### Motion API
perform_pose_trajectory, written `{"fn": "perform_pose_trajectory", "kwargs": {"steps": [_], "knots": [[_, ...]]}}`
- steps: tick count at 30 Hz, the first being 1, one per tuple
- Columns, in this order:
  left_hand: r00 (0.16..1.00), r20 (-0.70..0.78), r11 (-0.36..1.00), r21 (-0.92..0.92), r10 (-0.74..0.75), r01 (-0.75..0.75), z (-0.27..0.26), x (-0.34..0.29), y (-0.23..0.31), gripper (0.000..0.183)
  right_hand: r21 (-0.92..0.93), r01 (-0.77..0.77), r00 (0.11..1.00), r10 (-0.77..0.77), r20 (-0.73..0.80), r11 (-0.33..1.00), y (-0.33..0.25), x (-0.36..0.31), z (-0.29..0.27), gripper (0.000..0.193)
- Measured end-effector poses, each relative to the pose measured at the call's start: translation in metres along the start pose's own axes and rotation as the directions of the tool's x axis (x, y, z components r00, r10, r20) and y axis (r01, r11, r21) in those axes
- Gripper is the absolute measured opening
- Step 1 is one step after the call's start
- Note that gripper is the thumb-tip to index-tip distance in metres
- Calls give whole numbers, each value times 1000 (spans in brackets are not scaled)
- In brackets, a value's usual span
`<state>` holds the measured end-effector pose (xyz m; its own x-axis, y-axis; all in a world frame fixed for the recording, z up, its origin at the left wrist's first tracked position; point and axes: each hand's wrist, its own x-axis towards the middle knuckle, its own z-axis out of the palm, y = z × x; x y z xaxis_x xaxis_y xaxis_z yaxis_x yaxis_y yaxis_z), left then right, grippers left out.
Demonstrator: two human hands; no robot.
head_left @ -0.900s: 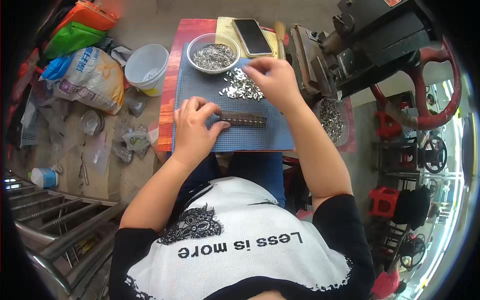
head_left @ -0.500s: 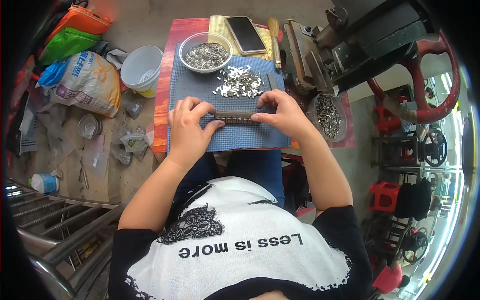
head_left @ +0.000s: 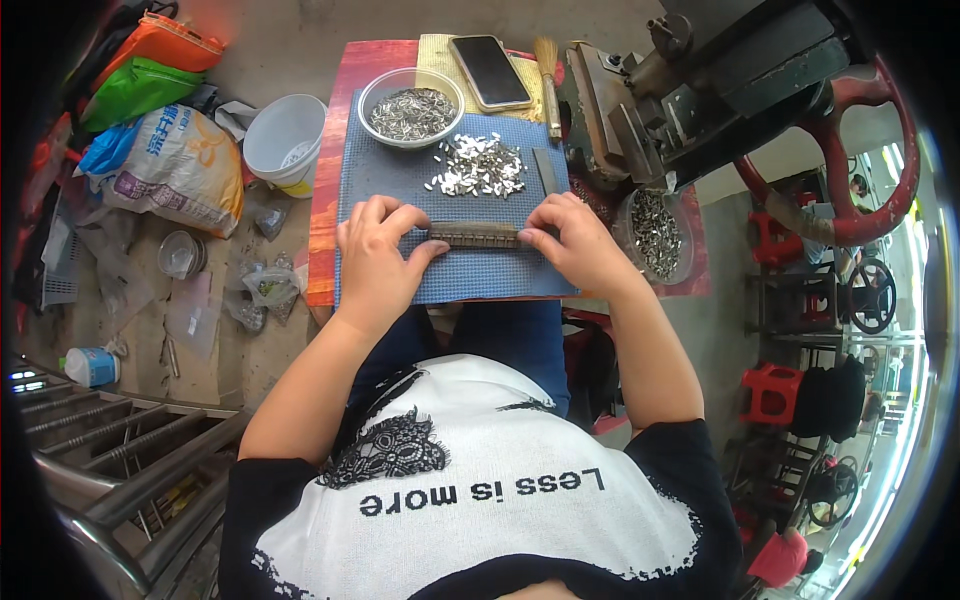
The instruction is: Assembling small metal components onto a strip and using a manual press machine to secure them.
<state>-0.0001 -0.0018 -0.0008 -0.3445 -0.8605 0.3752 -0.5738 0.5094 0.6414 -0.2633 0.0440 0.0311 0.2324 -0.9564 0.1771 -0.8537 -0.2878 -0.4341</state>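
Note:
A dark metal bar with a row of slots [head_left: 474, 234] lies crosswise on the blue ribbed mat [head_left: 390, 275]. My left hand [head_left: 378, 250] grips its left end between thumb and fingers. At the right end, my right hand [head_left: 575, 243] pinches the bar with thumb and forefinger. Just beyond it is a loose pile of small white and grey metal pieces [head_left: 480, 165]. Behind the pile stands a clear bowl [head_left: 412, 107] full of small silvery pieces. A flat grey strip [head_left: 545, 171] lies right of the pile.
A phone [head_left: 491, 72] on a yellow cloth and a brush [head_left: 549, 85] lie at the far edge. On the right stand a press with a red handwheel [head_left: 888, 160] and a tub of metal pieces [head_left: 655, 235]. A white bucket [head_left: 284, 140] and sacks [head_left: 175, 170] are left.
My right hand has shifted slightly right along the bar to its end, its fingers drawing closer together. My left hand keeps its hold.

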Motion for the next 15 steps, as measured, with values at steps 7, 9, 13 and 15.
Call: {"fn": "perform_pose_trajectory", "kwargs": {"steps": [7,9,13,15], "knots": [[1000,4,1000,3,-2,2,0,1,2,25,411,-167,905,305,-297,896,-41,87,-1,19],[1000,3,1000,4,-6,6,1,1,2,25,328,-208,881,322,-346,922,-41,108,2,21],[1000,7,1000,-18,-24,24,1,-1,0,25,218,-230,868,301,-394,948,-40,80,-14,19],[1000,4,1000,4,-18,18,1,-1,1,24,48,-312,863,305,-402,949,-20,47,-11,19]]}}
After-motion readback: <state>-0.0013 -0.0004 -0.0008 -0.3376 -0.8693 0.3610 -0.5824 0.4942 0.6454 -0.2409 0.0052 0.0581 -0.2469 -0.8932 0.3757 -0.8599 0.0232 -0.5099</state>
